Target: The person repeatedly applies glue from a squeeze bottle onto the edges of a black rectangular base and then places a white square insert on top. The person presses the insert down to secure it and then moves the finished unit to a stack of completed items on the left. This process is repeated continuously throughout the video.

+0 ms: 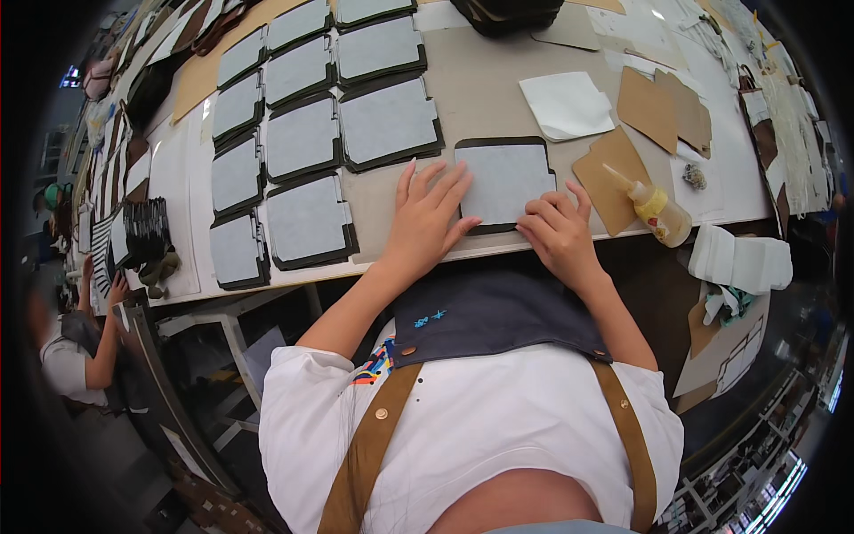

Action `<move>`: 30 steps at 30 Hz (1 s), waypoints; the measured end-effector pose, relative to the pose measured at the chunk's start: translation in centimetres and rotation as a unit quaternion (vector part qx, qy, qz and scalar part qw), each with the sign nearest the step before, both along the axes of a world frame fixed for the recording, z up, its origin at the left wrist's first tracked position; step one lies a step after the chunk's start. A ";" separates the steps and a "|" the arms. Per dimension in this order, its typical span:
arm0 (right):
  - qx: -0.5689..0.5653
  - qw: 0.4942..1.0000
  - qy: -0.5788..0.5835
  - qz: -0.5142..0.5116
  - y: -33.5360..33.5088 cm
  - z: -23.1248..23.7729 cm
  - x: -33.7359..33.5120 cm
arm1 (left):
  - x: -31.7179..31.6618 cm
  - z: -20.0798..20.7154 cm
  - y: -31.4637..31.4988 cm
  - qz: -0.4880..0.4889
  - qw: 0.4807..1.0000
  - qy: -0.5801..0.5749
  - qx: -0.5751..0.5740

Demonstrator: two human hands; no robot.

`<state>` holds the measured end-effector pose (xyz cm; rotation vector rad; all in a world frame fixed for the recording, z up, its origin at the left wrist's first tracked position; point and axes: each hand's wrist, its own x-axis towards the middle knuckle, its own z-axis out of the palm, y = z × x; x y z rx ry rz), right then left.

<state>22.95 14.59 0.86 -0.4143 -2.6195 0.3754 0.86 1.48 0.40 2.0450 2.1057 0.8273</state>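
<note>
In front of me on the table lies a flat black panel (504,178), faced with a pale grey sheet that leaves a dark border. My left hand (429,214) rests at its left side, fingers spread, fingertips over the edge. At the lower right corner, the curled fingers of my right hand (559,230) pinch the panel's edge. Several stacks of similar grey-faced panels (302,142) stand in rows to the left. A yellow-labelled squeeze bottle (663,215) with a thin nozzle lies tilted at the right, partly over brown card (614,182).
White sheets (567,105) and more brown card pieces (647,109) lie at the back right. A black pile (507,13) sits at the far edge. White folded pads (740,260) hang by the table's right corner. Another person (80,356) works at the far left.
</note>
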 end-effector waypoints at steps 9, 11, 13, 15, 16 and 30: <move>-0.031 0.995 0.090 -0.032 0.0 -0.8 -0.1 | -0.8 -0.2 -0.7 0.080 0.984 -0.158 -0.011; -0.040 0.991 0.122 -0.033 -0.1 -0.7 -0.1 | -1.1 0.3 -1.2 0.103 0.932 -0.336 -0.090; -0.041 0.987 0.150 -0.028 -0.7 -0.6 0.2 | -1.0 0.3 -0.5 0.105 0.850 -0.504 -0.112; -0.034 0.991 0.132 0.005 -1.5 -0.9 0.3 | -1.1 0.7 0.5 0.112 0.801 -0.570 -0.146; -0.028 0.992 0.123 0.017 -1.8 -1.0 0.4 | -1.0 1.2 1.2 0.115 0.802 -0.558 -0.179; -0.005 0.988 0.124 -0.097 0.5 0.3 0.9 | -19.9 3.2 -11.1 0.379 0.866 -0.317 0.080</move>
